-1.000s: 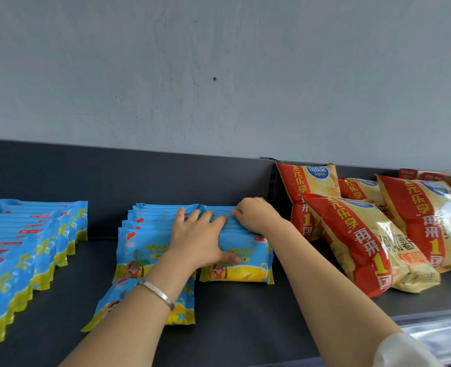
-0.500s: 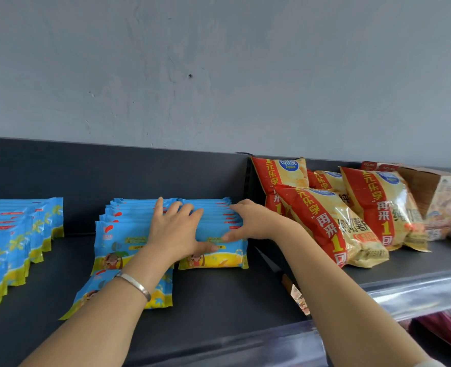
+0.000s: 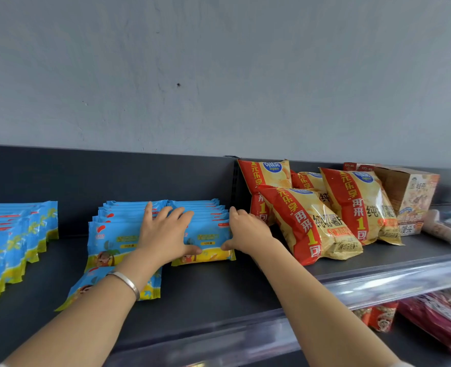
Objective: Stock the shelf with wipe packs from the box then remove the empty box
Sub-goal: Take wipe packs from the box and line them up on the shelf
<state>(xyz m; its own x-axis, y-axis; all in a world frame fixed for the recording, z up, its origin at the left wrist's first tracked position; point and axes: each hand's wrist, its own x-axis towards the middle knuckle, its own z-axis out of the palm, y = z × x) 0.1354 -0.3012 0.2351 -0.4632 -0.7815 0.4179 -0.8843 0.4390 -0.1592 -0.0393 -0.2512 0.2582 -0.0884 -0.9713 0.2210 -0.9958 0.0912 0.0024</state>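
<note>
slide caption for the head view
Left hand presses, right hand grips a row of wipe packs beside chip bags

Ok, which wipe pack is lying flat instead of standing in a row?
The lone pack beneath the left forearm, flat on the shelf in front of the rows; all others stand leaning in rows.
</note>
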